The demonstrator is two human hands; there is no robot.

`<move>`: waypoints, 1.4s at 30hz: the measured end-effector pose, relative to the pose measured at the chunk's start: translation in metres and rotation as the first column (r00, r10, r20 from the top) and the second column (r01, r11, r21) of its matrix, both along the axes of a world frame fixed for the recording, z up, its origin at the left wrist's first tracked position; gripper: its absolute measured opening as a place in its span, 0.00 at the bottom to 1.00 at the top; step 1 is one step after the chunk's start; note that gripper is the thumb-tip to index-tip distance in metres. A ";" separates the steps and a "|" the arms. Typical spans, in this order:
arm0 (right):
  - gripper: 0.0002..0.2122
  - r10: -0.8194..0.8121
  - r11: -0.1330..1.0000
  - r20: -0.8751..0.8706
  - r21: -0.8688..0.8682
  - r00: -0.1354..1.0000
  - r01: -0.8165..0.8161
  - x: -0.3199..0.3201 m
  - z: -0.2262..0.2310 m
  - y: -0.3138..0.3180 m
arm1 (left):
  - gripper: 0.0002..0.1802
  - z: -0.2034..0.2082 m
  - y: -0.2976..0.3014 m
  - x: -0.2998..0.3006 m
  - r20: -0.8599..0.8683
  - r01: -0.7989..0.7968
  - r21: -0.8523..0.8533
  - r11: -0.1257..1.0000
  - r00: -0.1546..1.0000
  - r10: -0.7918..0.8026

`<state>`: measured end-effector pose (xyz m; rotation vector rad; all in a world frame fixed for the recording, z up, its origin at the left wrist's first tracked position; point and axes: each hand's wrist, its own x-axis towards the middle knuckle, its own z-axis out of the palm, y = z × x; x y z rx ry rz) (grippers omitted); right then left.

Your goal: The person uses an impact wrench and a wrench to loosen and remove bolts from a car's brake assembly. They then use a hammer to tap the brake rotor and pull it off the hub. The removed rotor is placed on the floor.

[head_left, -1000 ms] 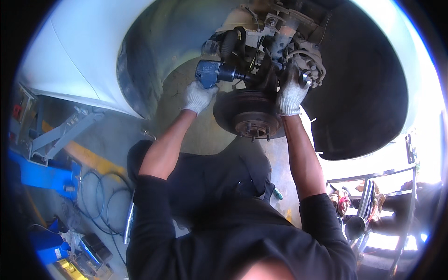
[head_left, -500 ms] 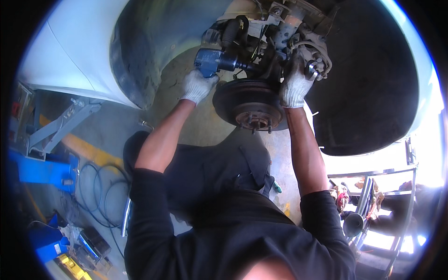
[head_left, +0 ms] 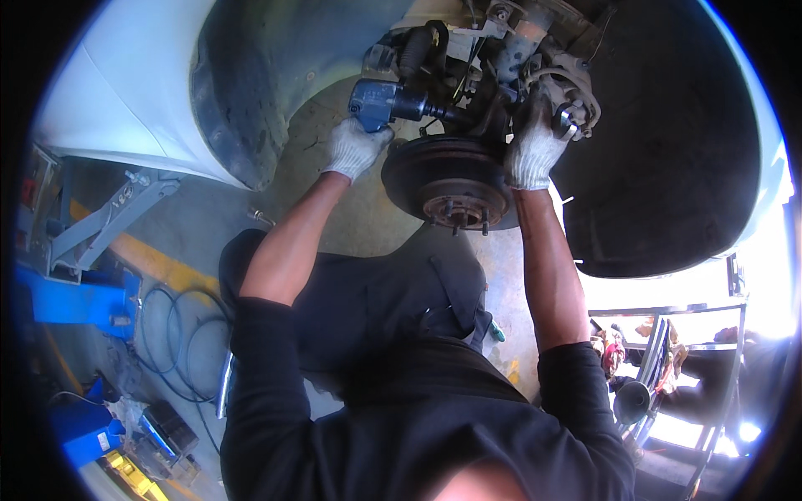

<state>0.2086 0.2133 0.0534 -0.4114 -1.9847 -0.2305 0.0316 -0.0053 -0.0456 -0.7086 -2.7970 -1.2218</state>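
Note:
In its white knit glove, my left hand (head_left: 355,150) is closed round the handle of a dark blue impact wrench (head_left: 373,102). A long black socket (head_left: 449,113) on its nose points right, into the knuckle area behind the brake disc (head_left: 443,175). My right hand (head_left: 532,154), gloved too, is behind the disc's right side, beside the brake caliper (head_left: 576,83). Its fingers are curled round a shiny metal tool, and the bright end (head_left: 568,123) resembles a wrench; the rest is hidden. Above both hands rises the suspension strut (head_left: 520,52). Wheel studs stick out of the hub (head_left: 462,209).
A black wheel-arch liner (head_left: 660,150) curves round on the right. At left stand a grey lift arm (head_left: 117,213) and a blue lift part (head_left: 79,305). An air hose (head_left: 171,334) coils on the floor near a blue box (head_left: 83,430). A metal rack (head_left: 718,367) stands lower right.
My hands keep their grips in nearly the same places. The view has shifted slightly, and my right hand sits a touch further right.

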 end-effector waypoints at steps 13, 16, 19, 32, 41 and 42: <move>0.21 0.362 0.676 -0.327 -0.553 0.873 -0.487 -0.018 -0.006 0.018 | 0.27 -0.003 0.000 -0.001 -0.012 -0.014 0.023 1.000 1.000 0.014; 0.22 0.299 0.866 -0.141 -0.375 0.944 -0.330 -0.018 -0.007 0.020 | 0.27 0.000 0.000 -0.001 0.027 -0.002 0.016 1.000 1.000 0.001; 0.24 0.289 0.892 -0.098 -0.334 0.952 -0.305 -0.016 -0.008 0.023 | 0.27 0.002 0.000 -0.001 0.033 -0.005 0.000 1.000 0.999 0.005; 0.24 0.073 0.989 0.027 -0.134 0.997 -0.068 -0.018 -0.016 0.027 | 0.28 -0.001 0.001 0.000 -0.020 -0.006 0.042 0.999 1.000 0.007; 0.12 0.145 0.975 -0.041 -0.165 0.989 -0.149 -0.012 0.006 0.004 | 0.27 -0.010 0.003 -0.005 -0.039 -0.009 0.068 0.998 0.999 0.011; 0.11 0.123 0.980 -0.015 -0.157 0.992 -0.124 -0.011 0.009 0.000 | 0.27 -0.011 0.004 -0.006 -0.034 -0.016 0.052 0.999 0.999 0.017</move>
